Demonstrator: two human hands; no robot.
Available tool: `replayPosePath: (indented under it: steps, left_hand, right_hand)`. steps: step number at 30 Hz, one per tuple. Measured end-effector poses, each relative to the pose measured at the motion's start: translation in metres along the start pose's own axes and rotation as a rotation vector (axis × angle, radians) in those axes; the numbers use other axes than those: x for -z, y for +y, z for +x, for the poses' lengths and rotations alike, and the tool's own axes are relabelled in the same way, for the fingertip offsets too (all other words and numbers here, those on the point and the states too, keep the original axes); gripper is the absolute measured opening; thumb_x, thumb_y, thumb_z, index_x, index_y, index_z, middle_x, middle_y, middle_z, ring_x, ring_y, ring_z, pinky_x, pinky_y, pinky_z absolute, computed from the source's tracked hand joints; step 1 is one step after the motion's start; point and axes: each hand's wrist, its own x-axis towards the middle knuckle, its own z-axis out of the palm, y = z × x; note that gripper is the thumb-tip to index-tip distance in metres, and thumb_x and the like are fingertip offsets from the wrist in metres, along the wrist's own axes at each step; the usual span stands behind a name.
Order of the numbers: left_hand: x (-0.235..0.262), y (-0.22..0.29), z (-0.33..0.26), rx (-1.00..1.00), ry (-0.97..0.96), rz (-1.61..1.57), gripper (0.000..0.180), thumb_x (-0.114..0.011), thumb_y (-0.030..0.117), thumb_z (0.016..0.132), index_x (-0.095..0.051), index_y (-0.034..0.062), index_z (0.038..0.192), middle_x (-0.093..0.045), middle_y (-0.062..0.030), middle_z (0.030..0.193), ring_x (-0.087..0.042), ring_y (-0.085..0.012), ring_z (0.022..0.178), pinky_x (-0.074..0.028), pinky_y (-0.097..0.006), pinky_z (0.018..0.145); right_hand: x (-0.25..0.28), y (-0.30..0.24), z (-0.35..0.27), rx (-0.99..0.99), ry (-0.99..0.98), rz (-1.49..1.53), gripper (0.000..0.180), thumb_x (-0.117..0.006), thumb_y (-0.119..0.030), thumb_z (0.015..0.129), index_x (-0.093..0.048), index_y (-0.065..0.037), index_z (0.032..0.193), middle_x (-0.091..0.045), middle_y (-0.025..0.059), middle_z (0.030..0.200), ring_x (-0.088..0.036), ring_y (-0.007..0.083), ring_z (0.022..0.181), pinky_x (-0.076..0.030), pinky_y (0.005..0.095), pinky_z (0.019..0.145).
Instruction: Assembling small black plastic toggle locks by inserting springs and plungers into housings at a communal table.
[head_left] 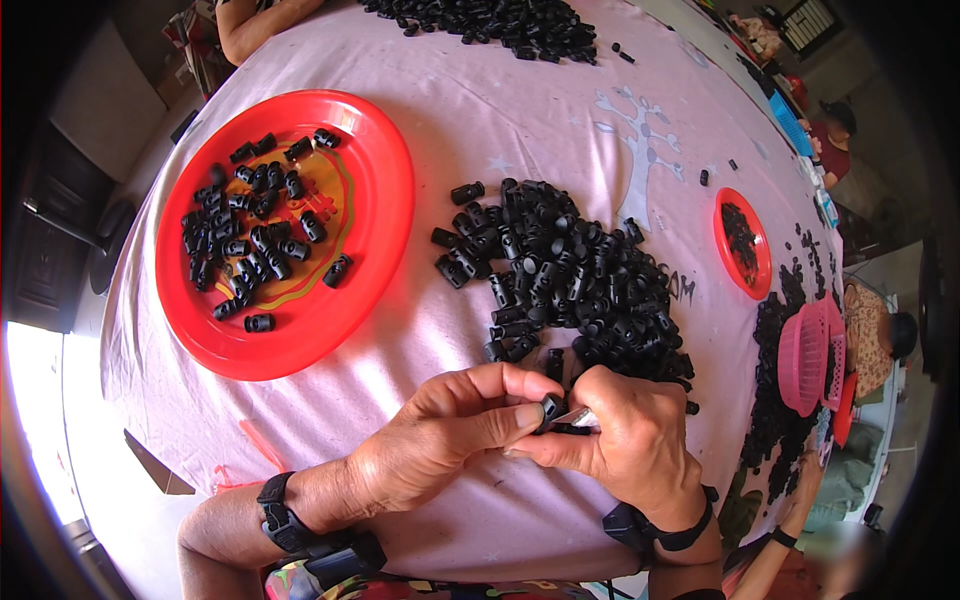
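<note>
My left hand (440, 440) and my right hand (625, 435) meet at the near edge of the table, fingertips together. Between them is a small black plastic cord-stopper piece (552, 408), pinched by my left thumb and forefinger. My right hand holds a thin silvery metal part (578, 416) against it. Just beyond my hands lies a heap of many black plastic pieces (565, 275). A large red plate (375, 200) to the left holds several of the same black pieces.
A pale pink cloth (480, 110) covers the table. Another heap of black pieces (500, 20) lies at the far edge by another person's arm (255, 25). A small red plate (765, 265) and a pink basket (810, 355) stand at the right, where other people sit.
</note>
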Motion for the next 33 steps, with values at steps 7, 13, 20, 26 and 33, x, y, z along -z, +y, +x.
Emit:
replayPosePath:
  steps: [7, 13, 20, 26, 33]
  left_hand:
    - [-0.001, -0.001, 0.001, -0.008, 0.013, 0.022, 0.027, -0.058, 0.012, 0.094, -0.055, 0.001, 0.119, -0.061, -0.0012, 0.105, -0.054, -0.0061, 0.096, -0.043, -0.021, 0.087]
    - [-0.001, -0.001, 0.001, -0.007, 0.035, 0.06, 0.027, -0.058, 0.012, 0.094, -0.056, 0.0011, 0.118, -0.061, -0.0005, 0.104, -0.054, -0.0057, 0.095, -0.043, -0.02, 0.086]
    - [0.0, -0.002, 0.0, -0.013, 0.028, 0.017, 0.028, -0.059, 0.014, 0.093, -0.056, 0.0025, 0.118, -0.061, 0.0003, 0.101, -0.055, -0.0057, 0.091, -0.044, -0.021, 0.083]
    - [0.004, 0.002, -0.001, 0.05, 0.024, -0.035, 0.029, -0.059, 0.017, 0.093, -0.057, 0.0047, 0.119, -0.061, 0.0029, 0.096, -0.055, -0.0047, 0.082, -0.044, -0.02, 0.077]
    - [0.005, 0.001, 0.0, 0.052, -0.024, 0.018, 0.029, -0.056, 0.014, 0.094, -0.055, 0.0022, 0.121, -0.065, -0.0086, 0.111, -0.056, -0.0077, 0.087, -0.045, -0.023, 0.08]
  right_hand:
    - [-0.001, 0.002, 0.0, 0.0, -0.009, 0.022, 0.054, -0.079, -0.049, 0.066, -0.045, -0.007, 0.064, -0.05, 0.0063, 0.051, -0.056, 0.0231, 0.045, -0.044, 0.0327, 0.042]
    - [0.0, 0.002, 0.0, 0.022, -0.014, -0.005, 0.054, -0.079, -0.048, 0.066, -0.044, -0.007, 0.063, -0.049, 0.0063, 0.051, -0.056, 0.0242, 0.045, -0.044, 0.0331, 0.042]
    - [0.002, 0.002, 0.0, 0.043, -0.002, 0.073, 0.049, -0.082, -0.043, 0.065, -0.05, -0.006, 0.066, -0.054, 0.0044, 0.053, -0.057, 0.0182, 0.045, -0.045, 0.0297, 0.043]
    - [0.009, -0.004, 0.003, -0.035, 0.001, 0.415, 0.028, -0.075, -0.013, 0.076, -0.06, 0.0, 0.096, -0.065, 0.0052, 0.068, -0.059, 0.0089, 0.051, -0.047, 0.022, 0.049]
    - [0.016, 0.007, 0.004, -0.015, -0.185, 0.573, 0.039, -0.068, 0.003, 0.076, -0.058, 0.0, 0.114, -0.069, 0.0123, 0.096, -0.069, 0.0157, 0.076, -0.058, 0.0252, 0.058]
